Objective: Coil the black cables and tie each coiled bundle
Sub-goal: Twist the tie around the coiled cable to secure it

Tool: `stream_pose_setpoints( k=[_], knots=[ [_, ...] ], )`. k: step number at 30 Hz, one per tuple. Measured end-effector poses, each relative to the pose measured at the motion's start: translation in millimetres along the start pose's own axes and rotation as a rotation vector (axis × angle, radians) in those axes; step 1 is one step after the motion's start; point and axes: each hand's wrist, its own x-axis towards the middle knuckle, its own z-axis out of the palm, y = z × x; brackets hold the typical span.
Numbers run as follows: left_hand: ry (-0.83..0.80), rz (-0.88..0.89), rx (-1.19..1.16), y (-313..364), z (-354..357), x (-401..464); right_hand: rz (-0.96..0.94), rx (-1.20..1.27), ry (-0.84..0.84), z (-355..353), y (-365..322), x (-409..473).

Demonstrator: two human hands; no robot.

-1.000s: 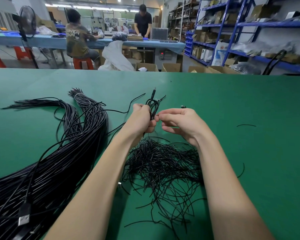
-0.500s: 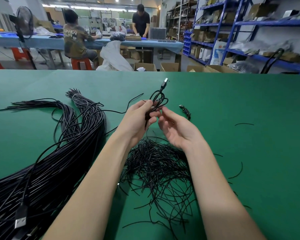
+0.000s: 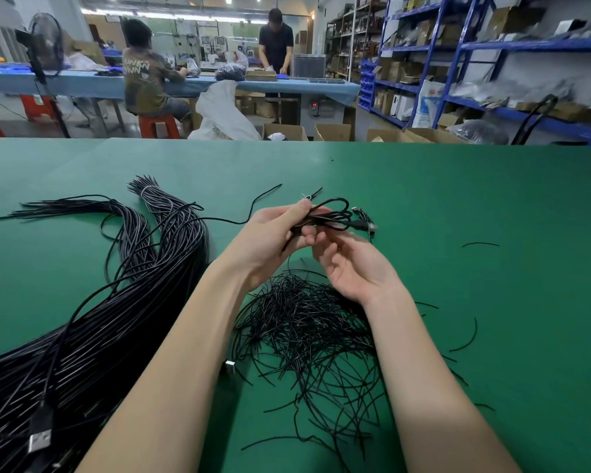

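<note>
- Most of the job looks undone: a large heap of long black cables (image 3: pixel 82 336) runs uncoiled from the near left corner of the green table (image 3: pixel 492 206) toward its middle, bound only at the far tips by a pale band.
- One coiled bundle (image 3: pixel 335 216) is held above the middle of the table, its loops small and its plug end pointing right; a thin wire tie shows at its top, so I judge the tying is done or nearly done.
- The left hand (image 3: pixel 273 240) pinches the coiled bundle between thumb and curled fingers.
- The right hand (image 3: pixel 352 268) sits just under it, palm up, fingers loosely spread and holding nothing.
- A tangle of short black ties (image 3: pixel 307 329) lies between the forearms, toward the near edge, with a few strays off to the right.
- Beyond the far edge: a blue worktable (image 3: pixel 82 84) with one person seated and one standing, a fan at the left, cardboard boxes on the floor, blue shelving (image 3: pixel 458 59) along the right.
</note>
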Motion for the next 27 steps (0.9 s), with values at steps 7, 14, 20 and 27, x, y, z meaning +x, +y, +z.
stream_pose_setpoints(
  k=[7,14,20,27],
  knots=[
    [-0.052,0.014,0.266,0.0,-8.2,-3.5,-0.076,-0.411,-0.017,-9.5,-19.1,-12.8],
    [-0.099,-0.040,0.571,9.2,-15.7,-7.9,-0.162,-1.146,0.058,-10.0,-38.8,-23.3],
    [0.187,0.268,1.188,1.5,0.1,2.4,-0.642,-1.534,0.361,18.4,-28.5,-9.5],
    [0.376,0.304,0.897,-2.2,0.6,4.3,-0.850,-1.236,0.346,29.0,-10.2,0.1]
  ],
)
